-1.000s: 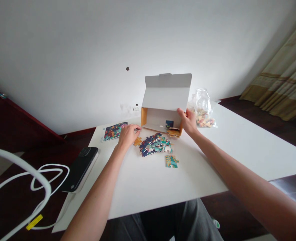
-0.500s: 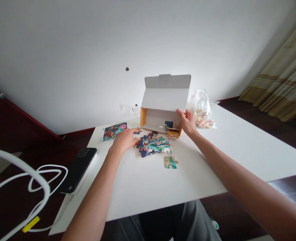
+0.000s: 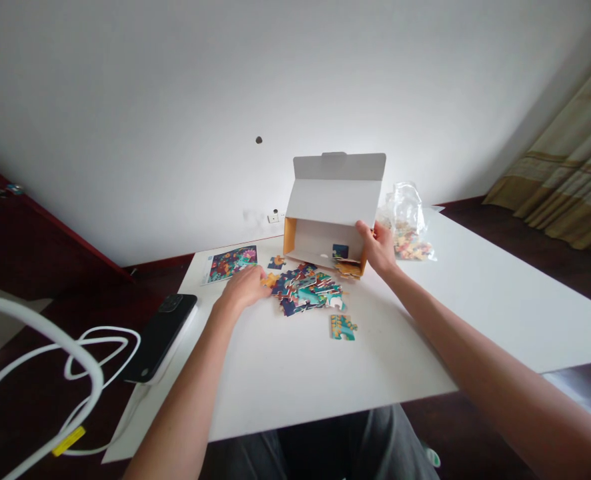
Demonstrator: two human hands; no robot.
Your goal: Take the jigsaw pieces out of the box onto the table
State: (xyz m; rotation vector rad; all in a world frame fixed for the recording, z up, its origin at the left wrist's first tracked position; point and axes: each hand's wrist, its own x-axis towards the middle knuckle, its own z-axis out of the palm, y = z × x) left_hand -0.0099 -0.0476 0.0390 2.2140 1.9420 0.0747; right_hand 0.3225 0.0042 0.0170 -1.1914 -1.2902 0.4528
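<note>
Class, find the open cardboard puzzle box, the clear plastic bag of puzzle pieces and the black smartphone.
Open cardboard puzzle box [image 3: 333,200], head view, on the raised lid's white inside.
Clear plastic bag of puzzle pieces [image 3: 409,241], head view, on its lower part.
Black smartphone [image 3: 158,340], head view, on its back.

Bare forearms [image 3: 185,393], left hand [image 3: 243,290], right hand [image 3: 378,248], loose grey trousers [image 3: 395,443], white shoe with green marking [image 3: 431,457]

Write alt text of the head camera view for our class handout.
The right hand holds the edge of an open cardboard box on a white table, while the left hand touches a pile of colourful jigsaw pieces.
</note>
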